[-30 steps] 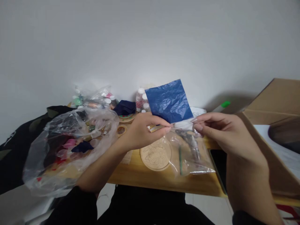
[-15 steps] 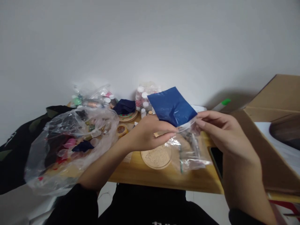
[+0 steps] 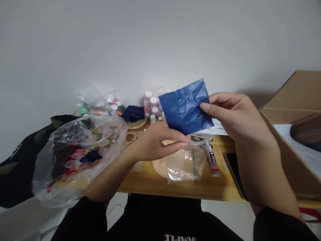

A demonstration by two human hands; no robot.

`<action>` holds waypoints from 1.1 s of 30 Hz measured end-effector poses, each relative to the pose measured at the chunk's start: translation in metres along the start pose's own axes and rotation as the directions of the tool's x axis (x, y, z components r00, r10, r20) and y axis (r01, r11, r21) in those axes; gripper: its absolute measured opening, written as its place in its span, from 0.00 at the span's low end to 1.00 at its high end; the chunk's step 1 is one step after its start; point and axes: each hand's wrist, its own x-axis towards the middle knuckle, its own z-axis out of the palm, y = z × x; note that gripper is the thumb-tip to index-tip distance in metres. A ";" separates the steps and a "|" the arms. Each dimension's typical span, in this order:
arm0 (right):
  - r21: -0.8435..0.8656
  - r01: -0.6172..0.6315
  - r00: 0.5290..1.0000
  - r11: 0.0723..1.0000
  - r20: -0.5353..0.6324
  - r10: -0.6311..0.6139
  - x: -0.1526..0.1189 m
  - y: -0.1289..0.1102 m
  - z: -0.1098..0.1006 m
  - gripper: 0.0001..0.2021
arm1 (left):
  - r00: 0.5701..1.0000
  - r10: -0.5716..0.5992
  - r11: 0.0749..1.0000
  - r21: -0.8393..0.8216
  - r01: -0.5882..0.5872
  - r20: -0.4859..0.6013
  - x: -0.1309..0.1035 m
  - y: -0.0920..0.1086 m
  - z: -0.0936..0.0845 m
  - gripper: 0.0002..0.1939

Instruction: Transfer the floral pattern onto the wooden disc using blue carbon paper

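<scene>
A crinkled blue square sheet (image 3: 184, 108) is pinched at its right side between the thumb and fingers of my right hand (image 3: 233, 117). Just below it, my left hand (image 3: 163, 142) grips the upper edge of a clear zip bag (image 3: 187, 162), which hangs over the table. Through and beside the bag a round wooden disc (image 3: 159, 167) with engraved lines shows in part. To the right of the bag lies a glue tube (image 3: 213, 162) with a dark and red label.
A big clear plastic bag (image 3: 47, 167) of small items lies left. Bottles (image 3: 153, 100), dark blue cloth (image 3: 132, 113) and a small round box (image 3: 130, 137) stand behind. At right are a phone (image 3: 234, 170) and an open cardboard box (image 3: 288, 160).
The blue sheet has come up and away from the bag's opening, and my right hand has moved up with it, off the bag's edge. The glue tube is now in plain view.
</scene>
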 end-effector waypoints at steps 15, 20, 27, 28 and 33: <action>-0.100 0.208 0.900 0.973 -0.369 -0.230 -0.014 0.019 0.022 0.12 | 0.986 -0.158 0.954 -0.267 0.138 -0.056 0.002 -0.002 0.004 0.04; -0.089 0.238 0.910 0.967 -0.327 -0.254 -0.013 0.022 0.020 0.08 | 0.982 -0.181 0.954 -0.255 0.161 -0.059 0.001 -0.003 0.003 0.05; -0.090 0.255 0.920 0.963 -0.284 -0.270 -0.013 0.019 0.010 0.06 | 0.985 -0.158 0.971 -0.191 0.143 -0.068 -0.001 -0.005 -0.001 0.06; -0.098 0.247 0.922 0.964 -0.284 -0.264 -0.014 0.019 0.010 0.07 | 0.986 -0.153 0.976 -0.168 0.139 -0.070 -0.002 -0.005 -0.001 0.06; -0.128 0.193 0.928 0.973 -0.298 -0.223 -0.016 0.020 0.016 0.10 | 0.987 -0.113 0.991 -0.087 0.103 -0.117 -0.001 -0.005 0.002 0.05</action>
